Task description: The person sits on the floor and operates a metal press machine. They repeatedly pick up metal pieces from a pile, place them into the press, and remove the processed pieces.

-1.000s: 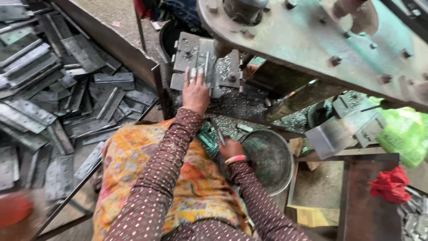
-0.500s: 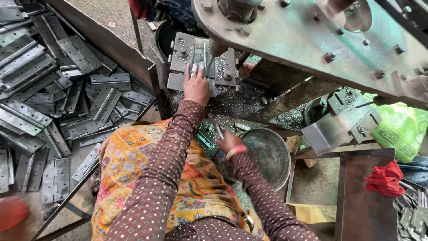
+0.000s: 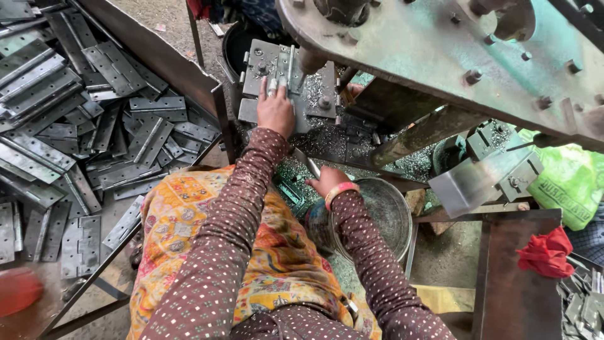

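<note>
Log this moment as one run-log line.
left hand: flat on metal plate at press bed | right hand: low beside round pan | hinge pile: left

A grey metal hinge plate lies flat on the press bed at twelve o'clock, under fingertips. A thin metal piece rests at centre.

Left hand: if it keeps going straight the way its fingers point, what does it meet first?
Likely the grey metal piece on the press bed; the left hand already rests there, fingertips on it.
</note>
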